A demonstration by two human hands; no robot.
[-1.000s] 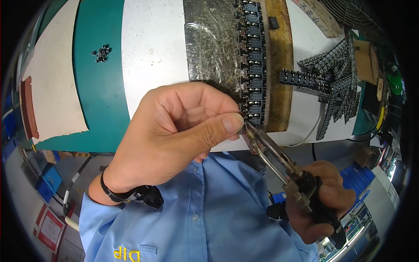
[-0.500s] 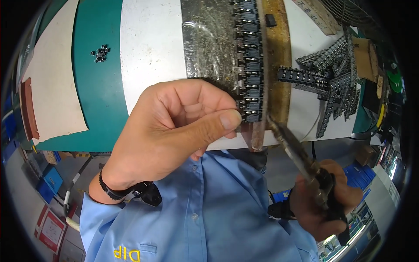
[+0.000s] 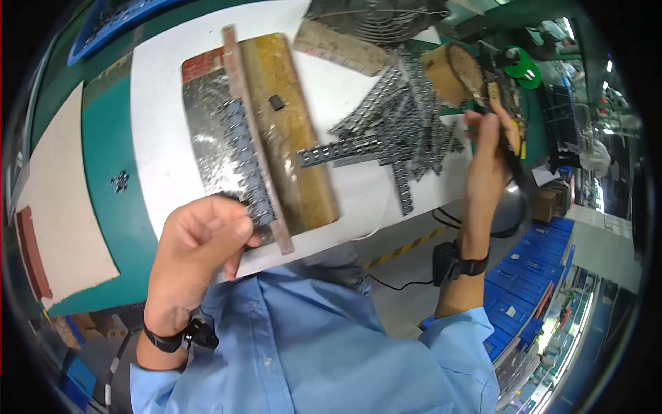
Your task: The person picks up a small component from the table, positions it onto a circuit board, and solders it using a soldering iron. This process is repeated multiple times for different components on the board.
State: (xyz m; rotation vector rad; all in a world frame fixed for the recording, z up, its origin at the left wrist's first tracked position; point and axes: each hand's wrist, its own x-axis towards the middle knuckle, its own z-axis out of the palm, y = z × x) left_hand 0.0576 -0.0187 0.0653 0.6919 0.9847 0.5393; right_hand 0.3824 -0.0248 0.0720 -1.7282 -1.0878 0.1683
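Note:
My left hand (image 3: pixel 200 252) is closed in a pinch at the near end of a strip of black parts (image 3: pixel 243 162). That strip lies along a reddish-brown bar (image 3: pixel 258 145) on a worn board with a dark, glossy surface (image 3: pixel 207 131). Farther right and raised, my right hand (image 3: pixel 493 138) grips a long tool with a dark handle (image 3: pixel 512 162) and a narrow metal front. Blur keeps its exact kind from showing. The tool's tip is beside a roll of brown tape (image 3: pixel 441 74). One small loose black piece (image 3: pixel 276 103) rests on the board's yellowish side.
A pile of similar black strips (image 3: pixel 400 124) lies right of the board. Behind it are a stained wooden block (image 3: pixel 341 47) and a fan grille (image 3: pixel 379 17). Small black bits (image 3: pixel 120 181) sit on the green mat (image 3: pixel 110 138) at left. A green spool (image 3: pixel 522 67) stands far right.
My right hand has carried the tool from beside the strip's near end out to the far right, by the tape roll. My left hand still pinches the strip's end. The whole view has shifted.

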